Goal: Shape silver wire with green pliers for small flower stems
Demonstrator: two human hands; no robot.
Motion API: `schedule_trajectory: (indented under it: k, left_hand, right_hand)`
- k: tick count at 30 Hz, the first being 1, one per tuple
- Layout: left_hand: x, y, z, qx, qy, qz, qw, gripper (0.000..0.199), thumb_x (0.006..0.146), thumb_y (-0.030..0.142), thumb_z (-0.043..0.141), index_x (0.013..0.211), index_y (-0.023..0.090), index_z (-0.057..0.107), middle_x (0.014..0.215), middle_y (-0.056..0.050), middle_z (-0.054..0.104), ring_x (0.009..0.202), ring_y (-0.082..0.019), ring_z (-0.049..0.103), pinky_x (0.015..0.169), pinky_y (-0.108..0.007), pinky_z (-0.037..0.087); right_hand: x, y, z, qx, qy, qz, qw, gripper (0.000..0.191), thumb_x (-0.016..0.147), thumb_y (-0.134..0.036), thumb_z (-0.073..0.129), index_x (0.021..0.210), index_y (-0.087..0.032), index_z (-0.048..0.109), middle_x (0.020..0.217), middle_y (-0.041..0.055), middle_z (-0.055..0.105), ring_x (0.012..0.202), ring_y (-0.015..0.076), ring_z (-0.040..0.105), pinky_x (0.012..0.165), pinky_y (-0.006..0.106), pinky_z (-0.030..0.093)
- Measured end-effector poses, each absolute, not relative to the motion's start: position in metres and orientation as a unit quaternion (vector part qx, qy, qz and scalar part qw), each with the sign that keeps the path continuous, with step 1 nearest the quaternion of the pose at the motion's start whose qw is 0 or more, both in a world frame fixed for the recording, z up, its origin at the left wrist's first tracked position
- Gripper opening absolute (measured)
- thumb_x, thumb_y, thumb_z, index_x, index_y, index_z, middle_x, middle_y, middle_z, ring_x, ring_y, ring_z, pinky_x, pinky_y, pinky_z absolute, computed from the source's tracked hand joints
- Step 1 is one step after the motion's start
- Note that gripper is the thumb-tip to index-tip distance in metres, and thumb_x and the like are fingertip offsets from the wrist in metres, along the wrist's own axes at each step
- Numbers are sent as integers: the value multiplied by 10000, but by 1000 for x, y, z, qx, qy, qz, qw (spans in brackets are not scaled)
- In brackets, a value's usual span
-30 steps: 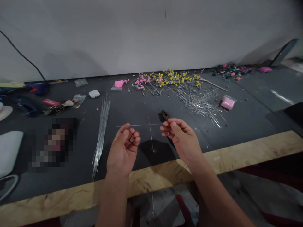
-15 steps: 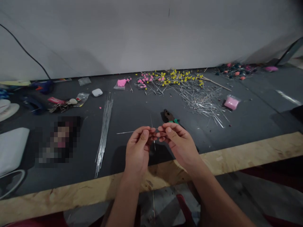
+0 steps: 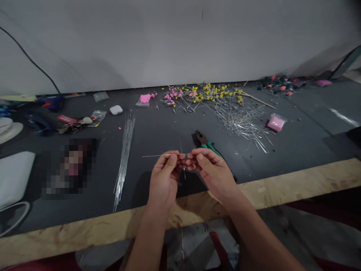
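A thin metal wire point(image 3: 152, 156) sticks out leftward from my left hand point(image 3: 166, 175), whose thumb and fingers are closed on it. My right hand point(image 3: 213, 169) pinches the wire's other end, its fingertips close to those of the left. A second thin wire point(image 3: 181, 143) crosses between the hands, roughly upright in view; its middle is hidden by the fingers. Just beyond my right hand lie pliers with green handles point(image 3: 210, 146), partly covered by it. To the left, a bundle of straight wires point(image 3: 124, 158) rests on the dark table point(image 3: 158, 131).
Yellow and pink tipped wires point(image 3: 208, 92) lie at the back, beside a loose pile of bare wires point(image 3: 245, 122). A pink packet point(image 3: 276, 122) is to the right. Keys point(image 3: 73, 126), a white case point(image 3: 116, 110) and a white object point(image 3: 15, 177) are at left. A wooden edge point(image 3: 296, 188) runs along the front.
The wire in my left hand has swung slightly, its free end now higher and a little further right. My right hand has shifted slightly left, showing more of the pliers' handles.
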State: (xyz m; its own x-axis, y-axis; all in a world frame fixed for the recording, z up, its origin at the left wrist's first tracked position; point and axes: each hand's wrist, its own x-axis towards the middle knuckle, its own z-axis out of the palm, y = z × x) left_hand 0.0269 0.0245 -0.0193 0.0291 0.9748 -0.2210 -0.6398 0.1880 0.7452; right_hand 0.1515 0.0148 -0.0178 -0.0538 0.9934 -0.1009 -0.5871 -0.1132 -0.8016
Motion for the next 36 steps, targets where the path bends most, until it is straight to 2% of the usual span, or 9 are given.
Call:
schedule_trajectory:
  k: [11,19,36]
  left_hand:
    - [21,28,-19,237,360,586,686,112,718,241,743,794,174,694,740,-13,701,697,-110,639,690,-237,507]
    - [16,29,-17,244,375,587,675,117,708,231,745,793,165,700,740,-20,701,693,-109,632,688,-234,502]
    - [18,31,-18,203,365,592,690,108,721,204,738,804,151,695,721,-11,694,670,-83,632,668,-196,506]
  right_hand:
    - [151,17,-19,-329,-293,666,602,107,759,-324,728,840,-255,729,826,-14,725,767,119,655,719,269,521]
    - [153,17,-21,-316,-289,668,609,74,788,-261,706,858,-252,728,830,-21,726,748,97,662,715,236,526]
    - [155,19,-19,-306,-279,653,634,23,815,-235,671,836,-242,677,823,-21,730,762,121,692,727,263,537]
